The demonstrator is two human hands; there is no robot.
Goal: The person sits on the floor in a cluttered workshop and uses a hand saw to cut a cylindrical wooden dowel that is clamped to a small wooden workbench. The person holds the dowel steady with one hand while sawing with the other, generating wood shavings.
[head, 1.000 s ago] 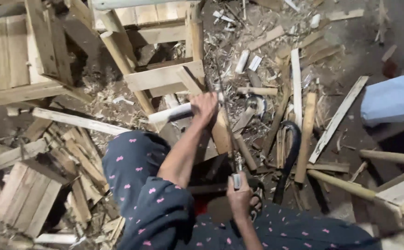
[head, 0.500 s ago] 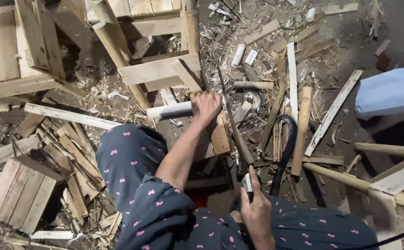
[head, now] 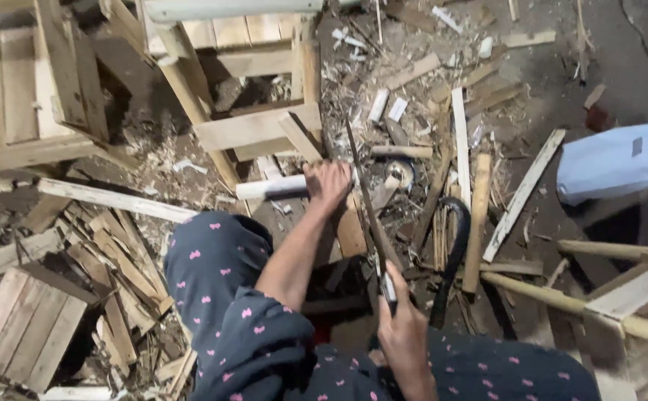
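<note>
My left hand [head: 329,184] is closed around a pale round wooden stick [head: 270,186] that lies across a small wooden block in front of my knees. My right hand [head: 403,336] grips the handle of a hand saw [head: 372,215]. The saw's thin blade runs up and away from me, just to the right of my left hand, its tip near the wooden frame. My legs, in dark cloth with pink spots, fill the bottom of the view.
A wooden frame of slats [head: 253,126] stands just beyond the stick. Wood offcuts and shavings [head: 109,252] cover the floor. A slatted panel [head: 23,327] lies at the lower left, a white bag [head: 617,160] at the right, long poles [head: 584,304] at the lower right.
The saw has been drawn back toward me and my right hand has dropped lower in the view. My left hand stays on the stick.
</note>
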